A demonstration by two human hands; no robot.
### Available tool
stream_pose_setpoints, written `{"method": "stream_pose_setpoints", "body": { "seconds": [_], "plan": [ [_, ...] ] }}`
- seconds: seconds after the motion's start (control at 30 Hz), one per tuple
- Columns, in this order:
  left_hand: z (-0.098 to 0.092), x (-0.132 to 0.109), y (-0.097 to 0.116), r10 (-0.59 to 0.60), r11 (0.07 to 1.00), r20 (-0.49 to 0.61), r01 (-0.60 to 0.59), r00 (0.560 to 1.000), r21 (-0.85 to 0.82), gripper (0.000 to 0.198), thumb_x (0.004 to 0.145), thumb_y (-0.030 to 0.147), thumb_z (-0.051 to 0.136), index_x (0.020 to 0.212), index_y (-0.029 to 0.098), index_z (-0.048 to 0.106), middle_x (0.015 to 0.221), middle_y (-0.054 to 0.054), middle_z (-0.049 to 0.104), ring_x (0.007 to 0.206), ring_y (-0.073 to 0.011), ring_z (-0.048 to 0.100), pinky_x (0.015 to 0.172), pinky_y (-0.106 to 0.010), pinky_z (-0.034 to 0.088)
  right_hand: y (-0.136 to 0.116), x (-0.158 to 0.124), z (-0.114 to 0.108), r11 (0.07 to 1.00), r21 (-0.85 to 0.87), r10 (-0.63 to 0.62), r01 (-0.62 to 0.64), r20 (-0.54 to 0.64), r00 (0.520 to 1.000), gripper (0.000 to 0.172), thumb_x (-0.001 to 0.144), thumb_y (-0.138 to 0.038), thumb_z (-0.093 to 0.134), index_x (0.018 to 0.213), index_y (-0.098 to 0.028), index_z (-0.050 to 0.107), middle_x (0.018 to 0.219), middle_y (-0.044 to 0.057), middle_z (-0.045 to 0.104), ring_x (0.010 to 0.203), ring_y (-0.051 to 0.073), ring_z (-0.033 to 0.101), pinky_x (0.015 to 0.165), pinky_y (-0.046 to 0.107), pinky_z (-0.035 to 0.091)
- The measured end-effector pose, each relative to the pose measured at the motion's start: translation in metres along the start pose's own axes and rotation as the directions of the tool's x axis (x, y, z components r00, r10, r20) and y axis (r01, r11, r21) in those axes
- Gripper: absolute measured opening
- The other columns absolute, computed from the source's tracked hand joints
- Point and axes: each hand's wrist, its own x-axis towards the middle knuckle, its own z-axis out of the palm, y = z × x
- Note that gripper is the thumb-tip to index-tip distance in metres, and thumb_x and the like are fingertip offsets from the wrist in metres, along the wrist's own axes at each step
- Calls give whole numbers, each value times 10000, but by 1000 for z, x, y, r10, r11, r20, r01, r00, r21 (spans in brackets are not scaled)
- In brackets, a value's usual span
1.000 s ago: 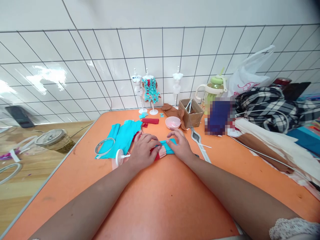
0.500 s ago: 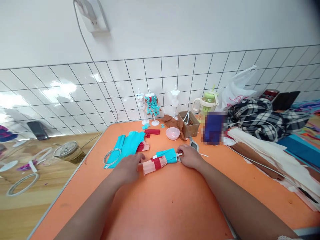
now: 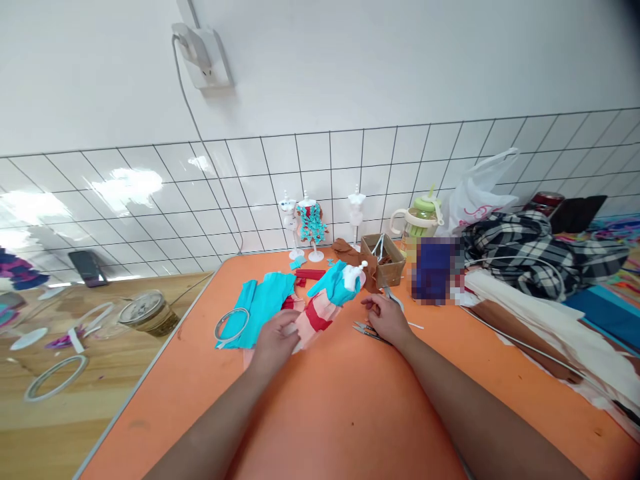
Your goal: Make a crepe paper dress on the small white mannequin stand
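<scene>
My left hand (image 3: 274,341) is closed round the lower end of a mini dress form (image 3: 353,276), lifted and tilted with its white neck pointing up to the right. Blue, pale pink and red crepe paper wraps it. My right hand (image 3: 387,319) is off the form, fingers loosely curled and a little apart. Under it lie small scissors (image 3: 367,331), their blades poking out to the left; the handles are hidden. Left of the form are blue crepe paper sheets (image 3: 270,300) with a tape roll (image 3: 231,325) on top. Red paper strips (image 3: 310,274) lie behind it.
Several small dress forms (image 3: 312,223) stand along the tiled wall, one in ruffles. A cardboard box (image 3: 384,260), a lidded cup (image 3: 423,217) and a plaid cloth (image 3: 530,257) are at the back right. A glass jar (image 3: 149,313) stands on the wooden surface at left.
My left hand has taken hold of the dress form's lower end and raised it off the table. My right hand has let go of its neck, uncovering the scissor blades. The view has shifted slightly.
</scene>
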Motion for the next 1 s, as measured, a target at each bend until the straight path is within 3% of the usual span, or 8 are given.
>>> {"method": "stream_pose_setpoints", "body": {
  "seconds": [0.13, 0.3, 0.63, 1.0],
  "plan": [
    [41, 2, -4, -95, 946, 92, 119, 991, -303, 217, 625, 174, 575, 777, 199, 728, 866, -27, 719, 835, -225, 662, 753, -316, 517, -7, 0, 3, 999, -26, -36, 36, 12, 999, 337, 743, -76, 481, 1007, -215, 636, 954, 23, 670, 911, 182, 597, 805, 303, 454],
    [67, 19, -17, -137, 912, 70, 153, 988, -380, 171, 663, 242, 611, 774, 188, 730, 806, -19, 732, 837, -240, 668, 733, -325, 526, -10, -4, 2, 991, -112, -67, 73, 57, 996, 265, 791, -76, 487, 932, -215, 663, 969, 33, 675, 976, 200, 581, 866, 325, 419],
    [78, 25, -31, -111, 871, 142, 165, 984, -463, 121, 654, 291, 661, 679, 178, 697, 836, -71, 751, 856, -247, 697, 839, -384, 538, -5, -6, 1, 976, -192, -81, 99, 99, 992, 254, 830, -92, 489, 973, -199, 668, 969, 56, 637, 980, 191, 581, 840, 296, 402],
    [78, 19, -23, -167, 924, 143, 205, 976, -322, 235, 677, 335, 704, 835, 164, 733, 904, -72, 759, 877, -267, 696, 793, -374, 546, -19, -12, -7, 978, -168, -123, 123, 13, 992, 288, 883, -112, 421, 1072, -201, 620, 1056, 60, 651, 998, 201, 568, 870, 324, 416]
  ]
}}
